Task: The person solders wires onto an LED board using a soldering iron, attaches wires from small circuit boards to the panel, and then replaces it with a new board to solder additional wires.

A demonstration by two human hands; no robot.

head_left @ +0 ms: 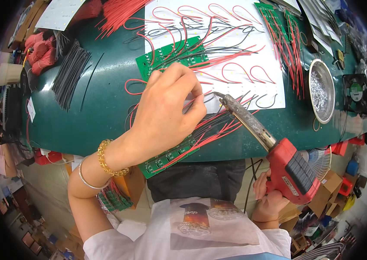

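Observation:
My left hand (pixel 166 110) is over the middle of the work, thumb and fingertips pinched together on what looks like a thin wire. My right hand (pixel 270 193) is wrapped round the handle of a red soldering gun (pixel 294 171). Its metal barrel points up and left, and the tip is close to my left fingertips. Beneath lies a white panel (pixel 274 97) dotted with small yellow spots and looped red and black wires. A green circuit board (pixel 145 65) with wires lies on it beyond my hand. Another green board (pixel 151 168) sits at the near table edge, partly hidden by my wrist.
Black wires (pixel 70 76) and red wire bundles (pixel 42 52) lie on the green table (pixel 105 65) to the left. At the right are wired green boards (pixel 274 26), a round metal bowl (pixel 312 97) of shiny bits and a black fan (pixel 356 93). Cardboard boxes (pixel 325 193) stand below.

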